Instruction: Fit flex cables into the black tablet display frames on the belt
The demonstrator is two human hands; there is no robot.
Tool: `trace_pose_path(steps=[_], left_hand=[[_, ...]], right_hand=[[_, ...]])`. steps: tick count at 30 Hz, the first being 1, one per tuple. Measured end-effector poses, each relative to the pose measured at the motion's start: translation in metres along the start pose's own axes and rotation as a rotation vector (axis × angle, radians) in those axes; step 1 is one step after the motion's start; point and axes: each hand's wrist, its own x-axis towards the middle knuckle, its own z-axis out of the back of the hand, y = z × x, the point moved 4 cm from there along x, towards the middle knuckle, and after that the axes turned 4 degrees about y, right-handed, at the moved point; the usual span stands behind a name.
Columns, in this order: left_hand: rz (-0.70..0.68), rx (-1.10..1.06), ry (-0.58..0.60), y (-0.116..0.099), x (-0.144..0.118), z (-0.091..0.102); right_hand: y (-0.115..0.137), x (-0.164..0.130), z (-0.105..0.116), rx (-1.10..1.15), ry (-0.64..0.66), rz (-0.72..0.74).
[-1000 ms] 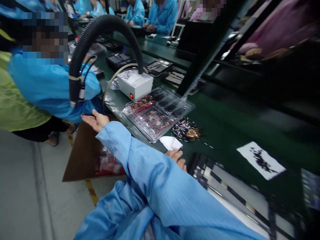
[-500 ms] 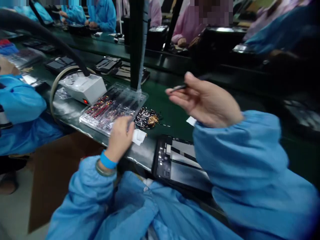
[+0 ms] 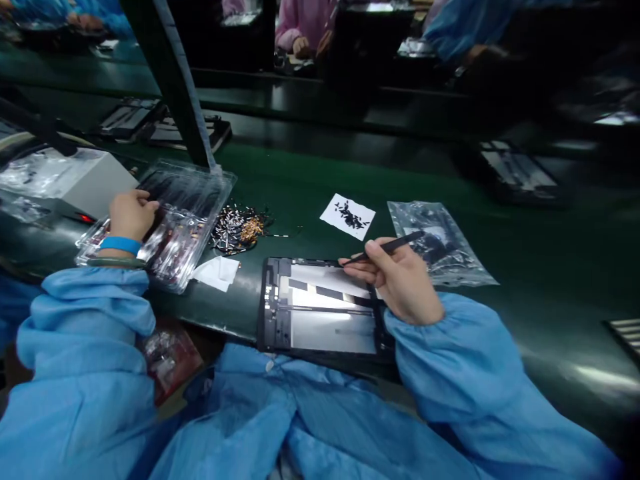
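My right hand (image 3: 397, 277) grips black tweezers (image 3: 387, 247) and rests over the right edge of an opened tablet frame (image 3: 320, 307) lying at the near edge of the green bench. My left hand (image 3: 131, 212) reaches into a clear plastic tray (image 3: 185, 207) of small red and black parts; its fingers are curled on the tray's contents, and I cannot tell what they grip. A blue band circles that wrist. A heap of small metal parts (image 3: 239, 228) lies between tray and tablet, with a white wipe (image 3: 216, 272) below it.
A white paper with black screws (image 3: 348, 216) and a clear plastic bag (image 3: 436, 241) lie beyond the tablet. A white box (image 3: 85, 180) sits far left, a black slanted post (image 3: 173, 80) behind the tray. Other workers sit across the bench.
My view swung right. My right hand came down with the tweezers onto the tablet frame. My left hand moved from the tray's near edge further into the tray.
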Motion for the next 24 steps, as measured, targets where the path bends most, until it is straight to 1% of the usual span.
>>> trace_pose_path(steps=[4, 8, 12, 15, 19, 22, 24], left_hand=[[0.041, 0.123, 0.01, -0.003, -0.006, 0.008], [0.036, 0.265, 0.101, -0.011, -0.02, 0.015], [0.068, 0.379, 0.173, -0.015, -0.031, 0.018], [0.103, 0.401, 0.145, -0.017, -0.031, 0.016], [0.149, 0.357, 0.08, -0.018, -0.022, 0.013], [0.172, 0.307, 0.018, -0.015, -0.015, 0.013], [0.15, 0.236, -0.049, -0.009, -0.012, 0.014]], right_hand=[[-0.005, 0.001, 0.001, -0.026, -0.023, 0.019], [-0.007, 0.002, 0.001, -0.047, -0.052, 0.009], [-0.01, 0.007, 0.002, -0.086, -0.056, 0.035], [-0.011, 0.012, 0.003, -0.158, -0.045, 0.103], [-0.01, 0.017, 0.005, -0.314, -0.065, 0.256], [-0.012, 0.019, 0.008, -0.405, -0.07, 0.285], [-0.013, 0.018, 0.009, -0.481, -0.063, 0.289]])
